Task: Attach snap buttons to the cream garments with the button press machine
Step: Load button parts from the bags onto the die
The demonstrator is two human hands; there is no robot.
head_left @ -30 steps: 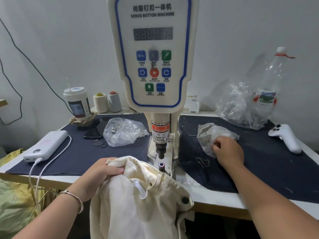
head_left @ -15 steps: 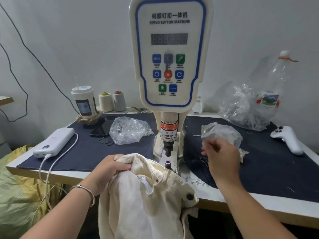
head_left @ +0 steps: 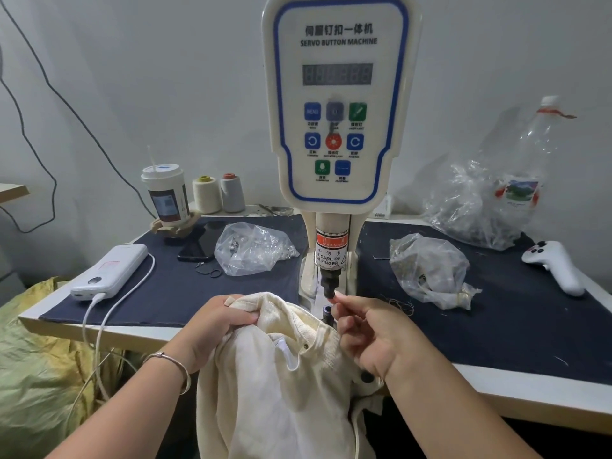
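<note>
The servo button machine (head_left: 337, 111) stands at the middle of the table, its black upper die (head_left: 329, 283) above the small lower die (head_left: 326, 309). A cream garment (head_left: 281, 376) hangs over the table's front edge just left of the dies, with a dark snap (head_left: 367, 377) showing on its waistband. My left hand (head_left: 215, 326) grips the garment's top fold. My right hand (head_left: 367, 332) reaches up to the upper die, thumb and forefinger pinched together at its tip on a small snap button that the fingers mostly hide.
A clear bag of snap parts (head_left: 427, 266) lies right of the machine, another (head_left: 251, 246) to its left, and a larger bag (head_left: 480, 207) sits at the back right. Also on the table are a power bank (head_left: 111, 271), phone (head_left: 202, 243), cup (head_left: 165, 197), thread spools (head_left: 207, 193) and a white controller (head_left: 556, 266).
My right hand left the clear bag on the right, rose with its fingers pinched and moved left to the upper die. My left hand kept its hold on the garment.
</note>
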